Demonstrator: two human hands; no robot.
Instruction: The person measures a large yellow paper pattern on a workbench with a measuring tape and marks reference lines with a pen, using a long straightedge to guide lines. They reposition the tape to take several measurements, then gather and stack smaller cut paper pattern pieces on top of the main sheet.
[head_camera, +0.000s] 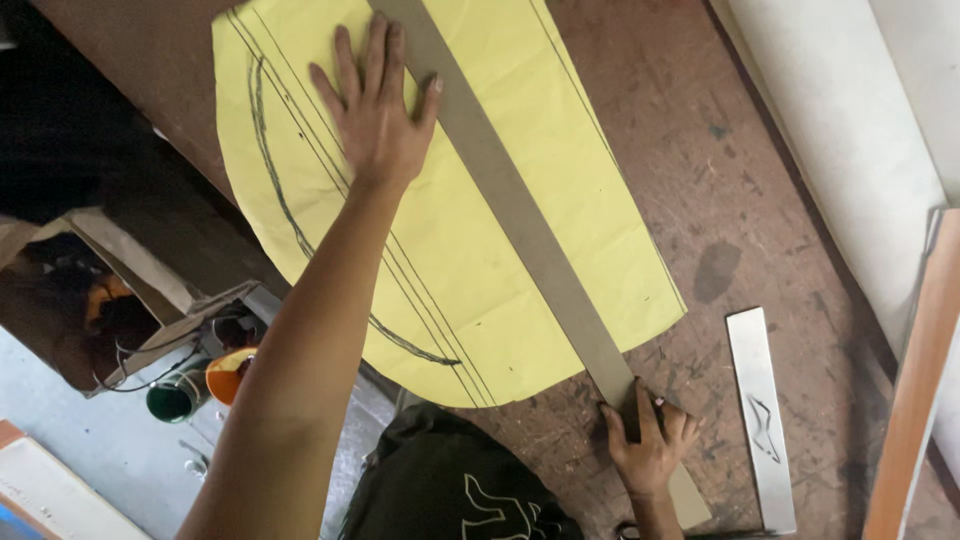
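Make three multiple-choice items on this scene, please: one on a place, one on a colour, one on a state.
1. Where does the left hand rest?
A. on the paper
B. on the metal ruler
C. on the floor

2. What colour is the paper?
A. white
B. yellow
C. blue

3. How is the left hand?
A. closed in a fist
B. flat, fingers spread
C. lifted off the table

Answers: 1 A, its palm presses the sheet beside the strip. 2 B, the sheet is plainly yellow. 3 B, the fingers lie splayed on the paper, while the right hand holds the strip's near end.
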